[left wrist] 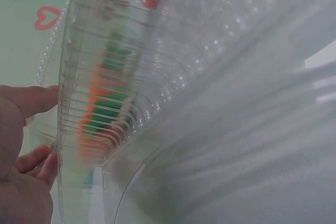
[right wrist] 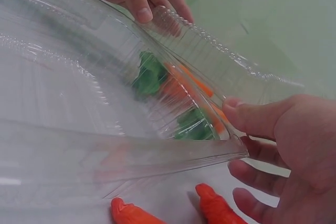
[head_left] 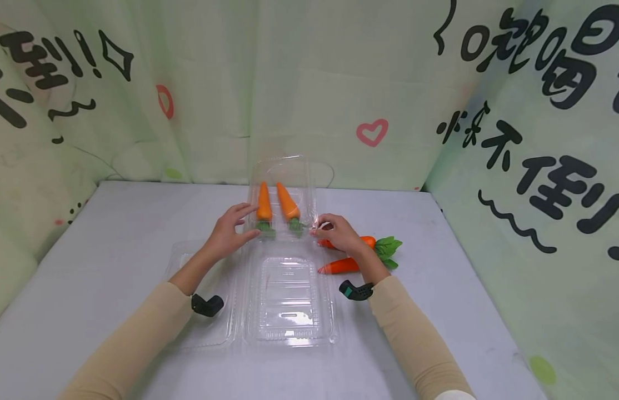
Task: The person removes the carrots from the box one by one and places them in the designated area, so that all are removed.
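Two orange carrots [head_left: 288, 201] with green tops are in the far part of a clear plastic clamshell box [head_left: 289, 297]. My left hand [head_left: 234, 229] is at the left side of that part, thumb and fingers gripping the rim. At the opposite corner my right hand [head_left: 336, 230] pinches the plastic edge between thumb and fingers. In the right wrist view, the green carrot tops [right wrist: 149, 74] show through the plastic between both hands. The left wrist view is partly blurred, with ridged clear plastic [left wrist: 79, 119] beside the left fingers.
Two redder carrots [head_left: 341, 266] with leafy tops lie on the white table [head_left: 414, 333], partly under my right forearm. Another clear plastic container [head_left: 209, 328] lies left of the box. A printed pale green curtain [head_left: 309, 100] stands behind the table and along its sides.
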The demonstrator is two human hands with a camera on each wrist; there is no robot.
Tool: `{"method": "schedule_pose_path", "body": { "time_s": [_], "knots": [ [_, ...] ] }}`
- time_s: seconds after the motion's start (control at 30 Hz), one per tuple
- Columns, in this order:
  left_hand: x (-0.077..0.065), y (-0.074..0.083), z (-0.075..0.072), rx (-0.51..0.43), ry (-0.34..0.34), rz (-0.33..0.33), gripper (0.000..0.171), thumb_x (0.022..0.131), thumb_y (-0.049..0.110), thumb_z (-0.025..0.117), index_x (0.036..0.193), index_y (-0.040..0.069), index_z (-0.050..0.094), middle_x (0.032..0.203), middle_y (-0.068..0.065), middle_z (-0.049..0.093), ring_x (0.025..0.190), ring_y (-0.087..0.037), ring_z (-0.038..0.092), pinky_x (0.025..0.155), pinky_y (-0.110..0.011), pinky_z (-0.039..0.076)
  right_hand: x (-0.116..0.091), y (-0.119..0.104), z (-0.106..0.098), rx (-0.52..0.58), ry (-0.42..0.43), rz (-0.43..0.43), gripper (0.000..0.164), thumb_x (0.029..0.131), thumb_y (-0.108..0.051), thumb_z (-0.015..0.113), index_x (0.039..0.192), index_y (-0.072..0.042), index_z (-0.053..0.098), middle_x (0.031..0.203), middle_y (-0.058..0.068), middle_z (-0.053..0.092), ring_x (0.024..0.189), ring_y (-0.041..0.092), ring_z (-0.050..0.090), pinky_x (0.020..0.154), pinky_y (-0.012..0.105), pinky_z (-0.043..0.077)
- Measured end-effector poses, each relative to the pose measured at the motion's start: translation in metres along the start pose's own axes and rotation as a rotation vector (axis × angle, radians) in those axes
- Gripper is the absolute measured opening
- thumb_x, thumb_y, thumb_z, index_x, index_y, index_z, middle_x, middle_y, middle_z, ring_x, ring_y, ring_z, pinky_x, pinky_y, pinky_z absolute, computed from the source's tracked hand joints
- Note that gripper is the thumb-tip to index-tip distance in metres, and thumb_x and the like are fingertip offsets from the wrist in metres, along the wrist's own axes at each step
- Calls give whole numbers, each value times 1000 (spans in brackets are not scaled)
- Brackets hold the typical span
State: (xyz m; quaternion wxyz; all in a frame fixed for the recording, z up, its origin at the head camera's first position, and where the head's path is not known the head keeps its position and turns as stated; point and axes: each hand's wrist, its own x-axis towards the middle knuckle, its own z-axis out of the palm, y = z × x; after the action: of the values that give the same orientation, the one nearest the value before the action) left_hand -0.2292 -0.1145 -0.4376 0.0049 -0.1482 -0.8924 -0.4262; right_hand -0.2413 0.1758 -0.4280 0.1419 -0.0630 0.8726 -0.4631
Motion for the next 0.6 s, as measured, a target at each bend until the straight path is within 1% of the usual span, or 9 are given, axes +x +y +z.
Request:
{"method": "schedule_pose_path", "body": {
  "time_s": [0.13,0.37,0.6],
  "knots": [
    [0,1,-1,-1,-4,-1,62,88,18,71,144,15,46,151,-17,36,132,-36,46,101,-48,47,1,-1,0,-30,4,-11,14,92,-22,66,96,-10,61,103,9,59,101,26,55,75,26,46],
    [0,0,-2,-2,-3,1,60,88,18,71,143,15,47,151,-18,35,129,-38,49,99,-48,48,2,0,3,-174,78,-21,19,94,-26,63,87,-9,56,97,8,58,96,23,53,67,22,45],
    [1,-1,-1,3,-5,11,60,88,18,71,143,15,47,151,-18,36,130,-37,47,100,-48,47,0,-1,3,-206,75,5,21,92,-30,65,85,-12,57,99,8,60,98,24,53,68,23,46]
  ]
}}
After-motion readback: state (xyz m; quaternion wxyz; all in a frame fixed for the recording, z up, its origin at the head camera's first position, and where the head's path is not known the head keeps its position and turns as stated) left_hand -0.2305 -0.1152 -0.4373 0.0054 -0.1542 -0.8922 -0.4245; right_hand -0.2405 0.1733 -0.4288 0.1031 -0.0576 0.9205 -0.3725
